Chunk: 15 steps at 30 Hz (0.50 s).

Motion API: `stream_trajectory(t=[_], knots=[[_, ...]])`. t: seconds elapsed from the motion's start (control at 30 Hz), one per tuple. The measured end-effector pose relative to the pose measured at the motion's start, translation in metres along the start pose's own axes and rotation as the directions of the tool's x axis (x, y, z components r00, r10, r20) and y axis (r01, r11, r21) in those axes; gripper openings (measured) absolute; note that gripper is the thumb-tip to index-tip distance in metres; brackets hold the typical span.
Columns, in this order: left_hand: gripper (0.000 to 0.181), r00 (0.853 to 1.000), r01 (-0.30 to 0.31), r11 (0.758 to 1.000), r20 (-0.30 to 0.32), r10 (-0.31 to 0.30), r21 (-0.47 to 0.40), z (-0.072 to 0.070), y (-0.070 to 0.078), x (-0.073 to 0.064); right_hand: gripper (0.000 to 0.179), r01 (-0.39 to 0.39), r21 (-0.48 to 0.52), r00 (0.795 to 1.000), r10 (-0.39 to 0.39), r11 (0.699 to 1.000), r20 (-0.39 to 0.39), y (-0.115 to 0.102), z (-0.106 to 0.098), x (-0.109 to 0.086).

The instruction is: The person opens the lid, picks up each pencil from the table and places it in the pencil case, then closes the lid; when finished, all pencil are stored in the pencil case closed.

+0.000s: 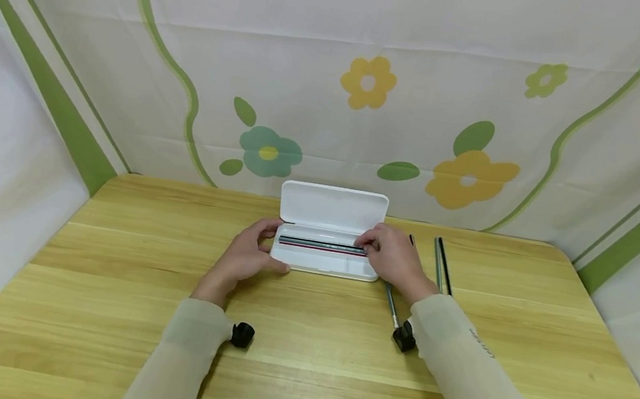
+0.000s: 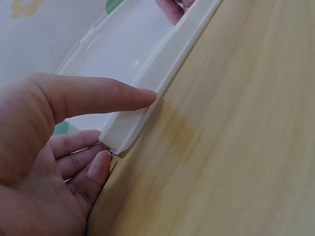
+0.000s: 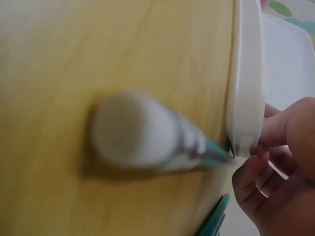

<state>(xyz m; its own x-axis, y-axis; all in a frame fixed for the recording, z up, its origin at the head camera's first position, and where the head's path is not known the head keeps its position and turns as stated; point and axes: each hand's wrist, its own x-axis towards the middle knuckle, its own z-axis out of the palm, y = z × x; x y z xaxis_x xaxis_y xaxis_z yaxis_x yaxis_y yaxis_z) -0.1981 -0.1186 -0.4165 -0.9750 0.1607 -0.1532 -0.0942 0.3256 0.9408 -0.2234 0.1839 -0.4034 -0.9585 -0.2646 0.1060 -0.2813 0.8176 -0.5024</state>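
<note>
A white pencil case (image 1: 323,269) lies with its lid (image 1: 334,208) raised at the back of the table. Several slim pencils (image 1: 320,245), dark, grey-green and red-edged, lie lengthwise inside it. My left hand (image 1: 246,254) holds the case's left end, thumb along the front wall and the other fingers around the left corner. Over the right end, my right hand (image 1: 394,256) reaches in and pinches a pencil near its right end; the fingertips are partly hidden. In the right wrist view, the right hand (image 3: 285,172) overlaps the case's end wall (image 3: 246,83).
A teal pencil with a white eraser (image 3: 135,132) lies on the table beside the case's right end, partly under the right hand. Farther right lie a green pencil (image 1: 438,262) and a black pencil (image 1: 445,264). A flowered cloth (image 1: 322,92) hangs right behind the table's back edge.
</note>
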Motion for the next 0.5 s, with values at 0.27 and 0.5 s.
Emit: stream_trajectory(t=[0.27,0.5], knots=[[0.092,1.000,-0.003,1.000,-0.004,0.003,0.006,-0.0005,-0.0015,0.0008,0.022,-0.008,0.033,1.000,0.008,0.999,-0.002,-0.0002,-0.0017,-0.0019],[0.092,1.000,-0.006,1.000,-0.001,0.006,0.003,-0.0004,-0.0024,0.0013,0.018,-0.022,0.133,0.999,0.025,0.991,-0.024,0.0027,-0.0085,-0.0068]])
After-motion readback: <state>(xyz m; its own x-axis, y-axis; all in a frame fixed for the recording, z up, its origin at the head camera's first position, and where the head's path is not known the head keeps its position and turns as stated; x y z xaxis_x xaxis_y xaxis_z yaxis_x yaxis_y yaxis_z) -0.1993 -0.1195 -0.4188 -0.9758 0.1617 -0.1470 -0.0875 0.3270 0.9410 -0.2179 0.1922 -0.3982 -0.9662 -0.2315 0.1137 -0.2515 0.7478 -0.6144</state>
